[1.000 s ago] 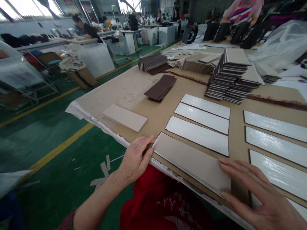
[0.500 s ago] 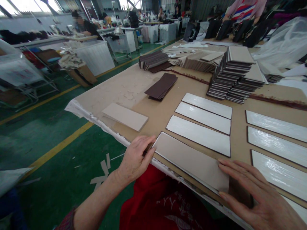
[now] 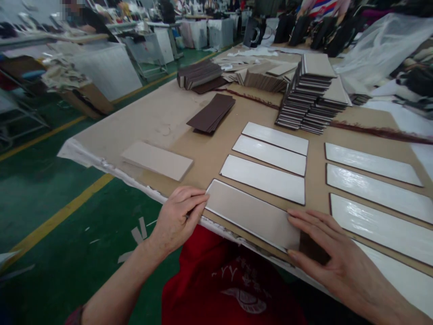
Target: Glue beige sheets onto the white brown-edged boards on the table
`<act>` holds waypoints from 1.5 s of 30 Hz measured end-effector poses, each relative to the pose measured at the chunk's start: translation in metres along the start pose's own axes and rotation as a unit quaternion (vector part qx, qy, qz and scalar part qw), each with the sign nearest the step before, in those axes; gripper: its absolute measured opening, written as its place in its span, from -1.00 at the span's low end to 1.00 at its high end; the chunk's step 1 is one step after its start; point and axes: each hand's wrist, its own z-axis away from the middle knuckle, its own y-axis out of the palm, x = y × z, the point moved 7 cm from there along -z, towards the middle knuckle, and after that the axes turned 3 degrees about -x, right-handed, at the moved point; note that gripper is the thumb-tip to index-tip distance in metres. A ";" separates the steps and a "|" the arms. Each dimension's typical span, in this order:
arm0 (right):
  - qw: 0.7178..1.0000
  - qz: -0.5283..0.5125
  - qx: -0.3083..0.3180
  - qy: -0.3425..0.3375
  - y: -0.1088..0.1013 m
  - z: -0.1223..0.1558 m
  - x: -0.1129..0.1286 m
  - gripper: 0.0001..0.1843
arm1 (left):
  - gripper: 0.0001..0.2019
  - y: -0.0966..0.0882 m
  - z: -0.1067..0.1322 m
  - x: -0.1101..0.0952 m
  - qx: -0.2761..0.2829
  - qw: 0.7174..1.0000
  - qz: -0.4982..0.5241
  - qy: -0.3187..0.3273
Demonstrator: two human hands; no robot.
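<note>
A beige rectangular board [image 3: 250, 214] lies on a white-coated, dark-edged strip at the table's near edge. My left hand [image 3: 181, 214] pinches its left end, thumb and fingertips pressed together at the corner. Across the right end, my right hand [image 3: 333, 257] spans the board, fingers on the far edge and thumb on the near one. Just beyond it, several white-coated strips [image 3: 262, 178] lie in a column, glossy on top. Another column of coated strips [image 3: 375, 203] is to the right. On the left rests a small stack of beige boards [image 3: 157, 160].
Dark brown strips [image 3: 211, 113] are stacked loosely mid-table. Behind stand a tall pile of layered boards [image 3: 304, 99] and more brown strips [image 3: 199, 74]. Clear plastic sheeting [image 3: 375, 49] lies at the far right. Paper scraps [image 3: 137, 234] litter the green floor. People work in the background.
The view has shifted, so the table appears further left and slightly higher. Both hands stay at the ends of the beige board, which now sits more evenly over the strip beneath.
</note>
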 end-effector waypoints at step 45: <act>0.991 0.129 0.037 -0.001 0.004 0.005 0.031 -0.54 | -0.84 0.005 -0.002 0.000 0.042 0.996 -0.066 0.037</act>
